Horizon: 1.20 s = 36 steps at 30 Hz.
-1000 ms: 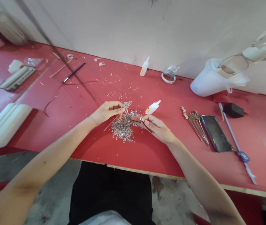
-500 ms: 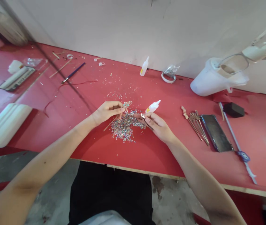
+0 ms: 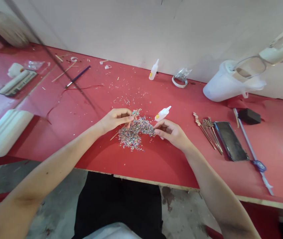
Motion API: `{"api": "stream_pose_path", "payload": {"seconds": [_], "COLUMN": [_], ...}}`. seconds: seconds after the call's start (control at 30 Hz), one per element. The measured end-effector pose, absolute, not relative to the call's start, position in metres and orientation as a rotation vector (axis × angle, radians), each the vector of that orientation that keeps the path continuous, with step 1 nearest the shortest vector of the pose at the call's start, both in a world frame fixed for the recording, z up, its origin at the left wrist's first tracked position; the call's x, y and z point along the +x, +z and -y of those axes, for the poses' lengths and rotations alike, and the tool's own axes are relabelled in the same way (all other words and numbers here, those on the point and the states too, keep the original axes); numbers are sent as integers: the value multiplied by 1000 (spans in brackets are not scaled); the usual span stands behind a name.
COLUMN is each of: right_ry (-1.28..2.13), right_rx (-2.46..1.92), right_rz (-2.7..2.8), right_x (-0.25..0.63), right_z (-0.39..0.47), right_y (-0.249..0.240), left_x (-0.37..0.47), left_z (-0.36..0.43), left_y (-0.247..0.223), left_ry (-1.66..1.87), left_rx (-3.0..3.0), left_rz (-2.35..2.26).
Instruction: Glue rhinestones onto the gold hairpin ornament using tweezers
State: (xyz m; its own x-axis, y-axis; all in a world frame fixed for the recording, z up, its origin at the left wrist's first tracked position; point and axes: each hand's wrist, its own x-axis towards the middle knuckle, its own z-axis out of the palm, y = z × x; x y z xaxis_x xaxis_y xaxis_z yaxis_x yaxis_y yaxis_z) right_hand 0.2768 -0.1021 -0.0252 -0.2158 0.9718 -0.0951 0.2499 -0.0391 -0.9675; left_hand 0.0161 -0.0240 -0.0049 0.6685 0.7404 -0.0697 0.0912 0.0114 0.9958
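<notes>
My left hand [image 3: 120, 118] is closed around a hair stick [image 3: 136, 113]. Its ornate head, with small bright pieces on it, sticks out past my fingertips, and its thin shaft slants down to the left below my hand. Under and beside it spreads a pile of tiny multicoloured rhinestones [image 3: 131, 136]. At the pile's right edge is my right hand [image 3: 170, 131], its thumb and fingers bent close together. Whatever lies between those fingertips is too small or hidden to make out. Just above that hand, a small white glue bottle [image 3: 163, 113] lies on its side.
Another glue bottle [image 3: 153, 69] stands near the wall, beside a roll of tape [image 3: 179, 82]. Rightward lie several finished hair sticks [image 3: 207, 129], a phone [image 3: 231, 141], a black block [image 3: 249, 116] and a white pitcher [image 3: 218, 84]. A paintbrush [image 3: 78, 77] and white case [image 3: 7, 131] lie leftward.
My right hand has turned and shifted slightly right; the pale forked tip seen at its fingers before no longer shows. My left hand has barely moved and still holds the hair stick.
</notes>
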Motion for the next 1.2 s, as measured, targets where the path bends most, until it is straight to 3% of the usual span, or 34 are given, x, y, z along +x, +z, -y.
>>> {"api": "stream_pose_path", "payload": {"seconds": [0.4, 0.6, 0.77, 1.0, 1.2], "right_ry": [1283, 1212, 1049, 763, 643], "right_rx": [-1418, -1433, -1406, -1365, -1389], "right_rz": [1678, 1713, 1742, 1912, 1990], "right_x": [284, 283, 277, 268, 265], "right_z": [98, 99, 101, 101, 103], "right_y": [-24, -26, -28, -30, -35], "left_x": [15, 16, 13, 14, 11], "left_z": [32, 28, 25, 29, 24], "left_y": [-6, -7, -4, -1, -3], "left_ry": [449, 511, 523, 284, 459], "left_rx": [1272, 1296, 1257, 1202, 1211], "left_rz": [-381, -488, -468, -388, -506]}}
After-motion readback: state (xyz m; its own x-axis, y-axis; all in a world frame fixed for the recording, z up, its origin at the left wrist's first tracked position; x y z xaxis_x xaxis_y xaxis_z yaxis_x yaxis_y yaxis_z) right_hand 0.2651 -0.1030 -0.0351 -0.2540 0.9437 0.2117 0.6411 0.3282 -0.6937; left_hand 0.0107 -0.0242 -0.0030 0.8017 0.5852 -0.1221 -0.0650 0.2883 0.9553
